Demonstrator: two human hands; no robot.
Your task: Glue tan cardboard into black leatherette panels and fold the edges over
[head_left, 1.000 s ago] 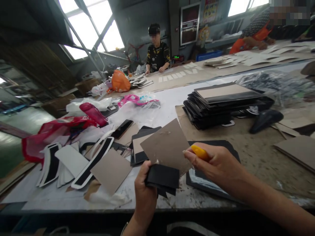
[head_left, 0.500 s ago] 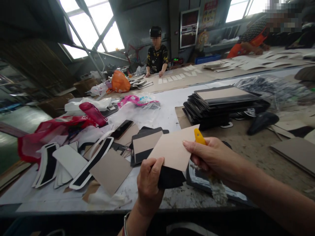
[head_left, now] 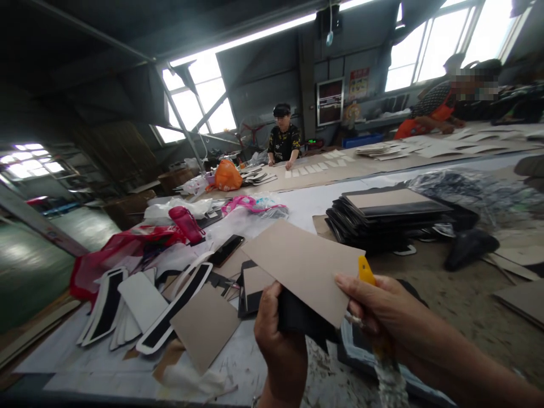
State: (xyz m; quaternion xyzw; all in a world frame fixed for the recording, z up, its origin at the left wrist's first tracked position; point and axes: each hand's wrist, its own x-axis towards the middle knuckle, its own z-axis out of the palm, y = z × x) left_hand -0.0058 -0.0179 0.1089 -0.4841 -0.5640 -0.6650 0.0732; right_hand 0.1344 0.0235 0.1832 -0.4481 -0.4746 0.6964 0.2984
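Observation:
My left hand (head_left: 283, 345), its thumb at the near edge of a beige board (head_left: 306, 266), is closed around a black sheet piece (head_left: 304, 317). The beige board lies slanted over that black piece. At the board's right corner, my right hand (head_left: 376, 303) pinches it between thumb and fingers. The same hand also grips a brush with a yellow handle (head_left: 365, 271); its lower end hangs down, crusted whitish. Under the hands is a dark tray-like piece (head_left: 357, 351) with pale smears, partly hidden.
A tall stack of black pieces (head_left: 361, 221) stands behind my right hand. To the left lie another beige board (head_left: 206, 326), white-edged black strips (head_left: 176, 311), a phone (head_left: 228, 250) and a pink bottle (head_left: 187, 224). Two people work across the tables.
The beige board has turned and now shows more of its face, out from under my left thumb. My view has tilted up, and both hands appear lower and farther right.

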